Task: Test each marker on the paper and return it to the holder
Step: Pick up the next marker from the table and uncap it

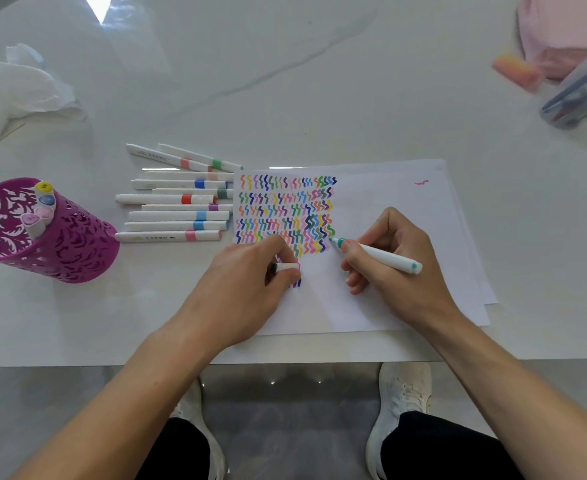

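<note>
My right hand (394,258) grips a white marker with a teal tip (385,257), its nib touching the white paper (389,202) at the right end of rows of coloured squiggles (285,213). My left hand (247,275) rests on the paper and is closed on the marker's white cap (285,267). Several capped white markers (174,202) lie in a loose row left of the paper. A purple cut-out holder (60,244) stands at the far left with several markers upright in it.
Crumpled white tissue (15,88) lies at the back left. A clear pencil case (583,91) and pink items (555,36) sit at the back right. The table's front edge (285,362) runs just below my wrists, my shoes beneath it.
</note>
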